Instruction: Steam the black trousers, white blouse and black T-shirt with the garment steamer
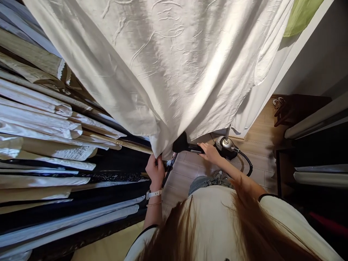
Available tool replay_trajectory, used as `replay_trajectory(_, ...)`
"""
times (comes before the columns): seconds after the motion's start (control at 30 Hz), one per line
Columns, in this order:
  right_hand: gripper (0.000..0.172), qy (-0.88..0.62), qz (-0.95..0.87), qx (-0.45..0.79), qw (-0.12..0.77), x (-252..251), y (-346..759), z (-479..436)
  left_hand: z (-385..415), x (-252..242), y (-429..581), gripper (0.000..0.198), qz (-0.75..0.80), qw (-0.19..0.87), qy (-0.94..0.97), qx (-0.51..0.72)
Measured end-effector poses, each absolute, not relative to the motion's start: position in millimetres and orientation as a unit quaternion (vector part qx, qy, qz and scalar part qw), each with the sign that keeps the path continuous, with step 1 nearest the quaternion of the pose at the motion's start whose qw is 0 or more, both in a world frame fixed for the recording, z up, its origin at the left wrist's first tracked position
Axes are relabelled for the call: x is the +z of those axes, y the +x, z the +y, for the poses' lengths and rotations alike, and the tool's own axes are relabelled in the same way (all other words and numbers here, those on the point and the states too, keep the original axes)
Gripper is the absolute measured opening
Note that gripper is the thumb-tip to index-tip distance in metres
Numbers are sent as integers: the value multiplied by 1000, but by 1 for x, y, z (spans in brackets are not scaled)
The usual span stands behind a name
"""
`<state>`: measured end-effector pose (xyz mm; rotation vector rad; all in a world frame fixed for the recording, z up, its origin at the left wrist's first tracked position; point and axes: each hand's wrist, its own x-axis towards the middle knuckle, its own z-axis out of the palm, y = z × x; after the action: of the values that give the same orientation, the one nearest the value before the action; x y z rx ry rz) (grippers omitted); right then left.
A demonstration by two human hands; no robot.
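Note:
A large white embroidered cloth (163, 65) hangs in front of me and fills the upper picture. My left hand (154, 169), with a white watch at the wrist, is closed on the cloth's bottom hem and pulls it taut. My right hand (209, 152) is wrapped round the handle of a black steamer head (181, 144), which is pressed against the lower edge of the cloth. A black ribbed hose (246, 161) runs from the handle to the steamer's base unit (227, 145) on the floor.
Rolls and folded stacks of fabric (49, 119) in white, beige and black line the left side. Light wooden floor tiles (258, 145) lie below. Dark shelving (312, 152) stands at the right, with a green cloth (301, 16) at the top right.

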<state>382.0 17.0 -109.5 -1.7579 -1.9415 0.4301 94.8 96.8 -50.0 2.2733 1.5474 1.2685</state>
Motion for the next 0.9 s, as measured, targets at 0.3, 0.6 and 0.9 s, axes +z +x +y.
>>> replay_trajectory(0.3, 46, -683, -671, 149, 247, -105, 398, 16, 95, -42, 81, 29, 511, 83, 755, 403)
replay_trajectory(0.6, 45, -701, -656, 127, 250, -117, 428, 30, 92, -34, 75, 28, 530, 72, 739, 411)
replay_trajectory(0.9, 40, -698, -656, 115, 264, -136, 439, 35, 91, -28, 63, 33, 539, 45, 728, 421)
